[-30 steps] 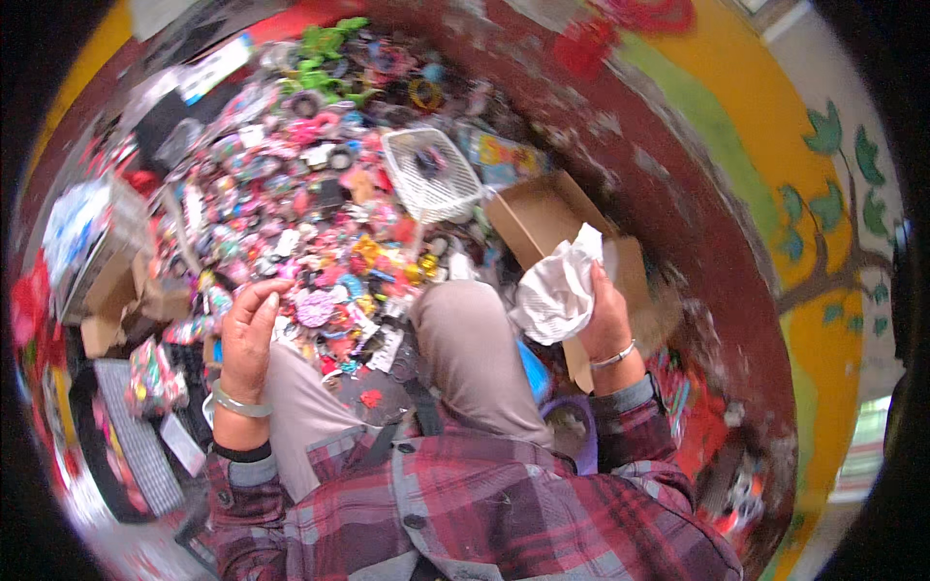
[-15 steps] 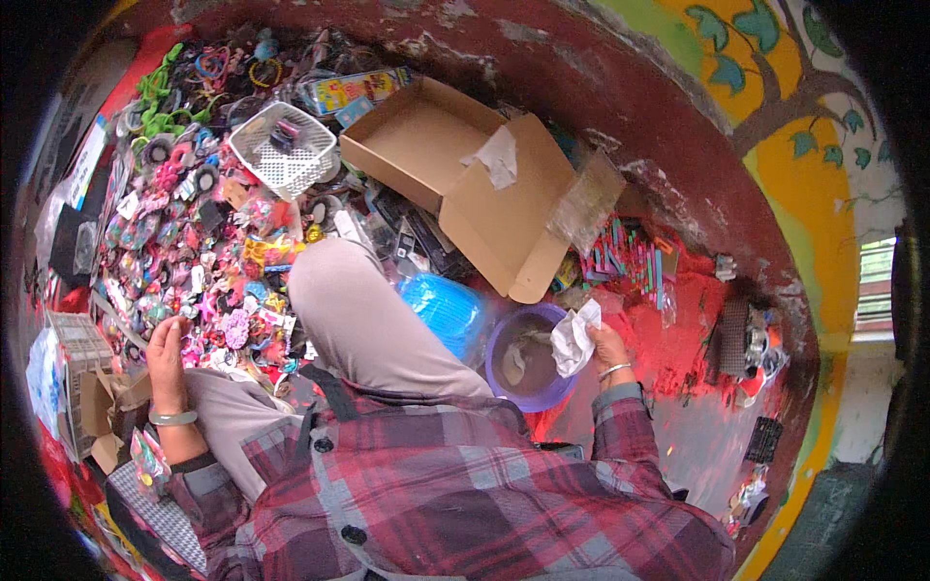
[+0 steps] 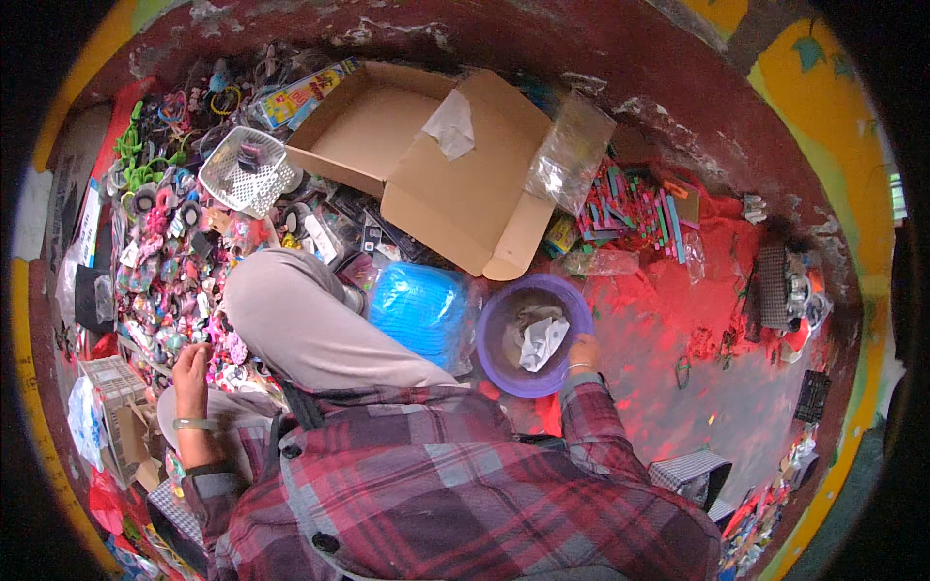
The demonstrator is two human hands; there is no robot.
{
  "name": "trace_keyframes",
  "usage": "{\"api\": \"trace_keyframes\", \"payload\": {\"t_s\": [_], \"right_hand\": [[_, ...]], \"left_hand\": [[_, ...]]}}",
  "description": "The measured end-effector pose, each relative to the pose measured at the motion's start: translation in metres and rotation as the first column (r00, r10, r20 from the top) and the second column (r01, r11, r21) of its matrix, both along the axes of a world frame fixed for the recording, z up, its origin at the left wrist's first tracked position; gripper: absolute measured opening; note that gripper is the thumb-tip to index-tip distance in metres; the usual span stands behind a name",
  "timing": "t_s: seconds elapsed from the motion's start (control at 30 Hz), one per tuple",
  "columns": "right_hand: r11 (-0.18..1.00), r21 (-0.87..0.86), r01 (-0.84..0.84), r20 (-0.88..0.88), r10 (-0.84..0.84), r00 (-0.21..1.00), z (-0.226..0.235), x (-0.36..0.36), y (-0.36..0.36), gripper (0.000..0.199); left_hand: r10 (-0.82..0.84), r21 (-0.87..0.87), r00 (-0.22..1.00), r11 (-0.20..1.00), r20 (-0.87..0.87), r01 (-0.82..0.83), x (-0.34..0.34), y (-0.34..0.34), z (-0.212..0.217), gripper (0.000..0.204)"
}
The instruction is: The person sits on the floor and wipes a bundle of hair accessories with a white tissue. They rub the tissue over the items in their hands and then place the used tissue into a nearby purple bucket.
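My right hand (image 3: 584,351) rests at the right rim of a purple plastic bowl (image 3: 501,372) on the floor, fingers loose and holding nothing. A crumpled white paper (image 3: 541,339) lies inside the bowl. My left hand (image 3: 189,372), with a bracelet on the wrist, is down beside my bent knee (image 3: 291,315). It touches the edge of a spread of small colourful trinkets (image 3: 170,261) and grips nothing that I can see. A blue plastic-wrapped bundle (image 3: 418,308) lies between my knee and the bowl.
An open cardboard box (image 3: 455,194) with a white paper scrap stands ahead. A white mesh basket (image 3: 250,174) sits to its left, a clear plastic bag (image 3: 572,155) and coloured sticks (image 3: 630,208) to its right. A red cloth (image 3: 717,281) covers the floor on the right.
My right hand carried the crumpled white paper down to the right and let it go in the purple bowl. My left hand left the trinkets and dropped beside my knee.
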State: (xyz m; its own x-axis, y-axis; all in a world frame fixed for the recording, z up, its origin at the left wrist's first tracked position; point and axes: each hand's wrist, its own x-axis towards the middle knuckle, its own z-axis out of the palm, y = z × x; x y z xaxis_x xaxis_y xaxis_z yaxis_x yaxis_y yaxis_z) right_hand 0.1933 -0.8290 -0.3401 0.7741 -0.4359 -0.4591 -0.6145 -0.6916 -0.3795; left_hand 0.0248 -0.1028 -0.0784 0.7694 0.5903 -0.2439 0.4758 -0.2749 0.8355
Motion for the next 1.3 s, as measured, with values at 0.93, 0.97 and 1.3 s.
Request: {"api": "trace_keyframes", "payload": {"t_s": [0.93,0.97,1.3], "right_hand": [[0.756,-0.141,-0.639,-0.581,0.459,0.672,-0.065,-0.009,0.024,0.037],[0.832,-0.141,-0.536,-0.508,0.404,0.761,-0.061,-0.006,0.02,0.037],[-0.083,0.958,0.274,-0.275,-0.536,0.798,0.036,0.013,0.039,0.03]], "left_hand": [[-0.08,0.027,0.996,0.996,-0.031,0.08,0.005,-0.04,0.028,0.02],[-0.096,0.037,0.995,0.995,-0.039,0.097,0.006,-0.039,0.027,0.02],[-0.077,-0.104,0.995,0.991,0.069,0.084,0.006,-0.033,0.006,0.019]]}}
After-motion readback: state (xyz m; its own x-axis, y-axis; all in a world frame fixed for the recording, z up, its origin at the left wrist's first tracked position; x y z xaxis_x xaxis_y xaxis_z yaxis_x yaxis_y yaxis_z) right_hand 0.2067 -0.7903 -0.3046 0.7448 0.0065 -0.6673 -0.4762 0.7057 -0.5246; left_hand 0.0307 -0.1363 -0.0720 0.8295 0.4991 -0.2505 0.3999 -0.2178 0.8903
